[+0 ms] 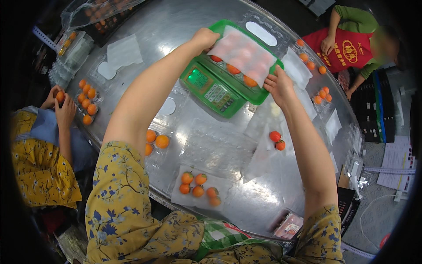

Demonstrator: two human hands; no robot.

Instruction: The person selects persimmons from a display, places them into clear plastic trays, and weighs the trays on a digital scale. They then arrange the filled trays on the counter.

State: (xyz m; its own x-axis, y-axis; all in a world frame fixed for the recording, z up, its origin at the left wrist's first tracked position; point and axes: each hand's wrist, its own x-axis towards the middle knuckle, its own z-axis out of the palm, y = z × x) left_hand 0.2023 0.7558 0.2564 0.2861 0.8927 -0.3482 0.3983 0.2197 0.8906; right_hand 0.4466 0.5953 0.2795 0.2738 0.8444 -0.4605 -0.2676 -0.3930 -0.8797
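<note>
A clear tray of round orange-red fruits (pixel 233 69), perhaps tomatoes or small persimmons, sits in the pan of a green digital scale (pixel 227 107). Over most of the fruits lies a translucent white sheet (pixel 244 49); a few show along its near edge. My left hand (pixel 205 39) grips the tray's far left end, its fingertips partly hidden. At the right end, my right hand (pixel 279 84) holds the tray's edge with its fingers, close to the pan's rim. The scale's display (pixel 196 79) is lit green.
Several fruits with green tops (pixel 197 190) rest on a white sheet near me. Orange fruits (pixel 88 95) in clear trays stand at left, where a co-worker's hands (pixel 64 107) hold one. A co-worker in a red apron (pixel 346 49) is at the right edge of the metal table (pixel 263 194).
</note>
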